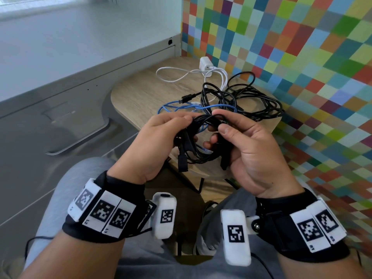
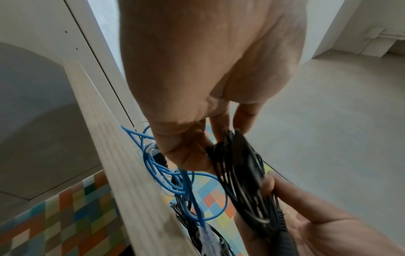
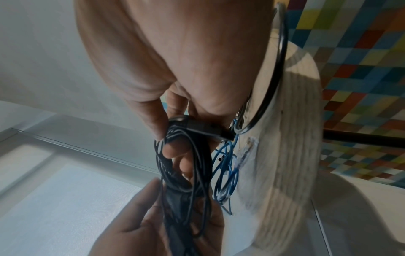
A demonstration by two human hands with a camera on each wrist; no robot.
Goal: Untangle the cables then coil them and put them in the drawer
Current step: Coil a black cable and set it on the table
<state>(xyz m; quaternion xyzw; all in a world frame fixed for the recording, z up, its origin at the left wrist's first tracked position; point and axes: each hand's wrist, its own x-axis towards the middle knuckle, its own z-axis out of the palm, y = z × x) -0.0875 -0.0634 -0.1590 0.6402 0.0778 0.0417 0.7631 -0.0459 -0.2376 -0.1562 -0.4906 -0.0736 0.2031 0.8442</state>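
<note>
Two hands hold one coiled black cable (image 1: 198,137) above the near edge of the small wooden table (image 1: 141,91): the left hand (image 1: 159,141) pinches its top, and the right hand (image 1: 247,150) curls its fingers round the other side. Beyond lie a blue cable (image 1: 181,106), tangled black cables (image 1: 251,97), then a white charger cable (image 1: 181,74); the grey drawer (image 1: 66,117) sits closed at left.
</note>
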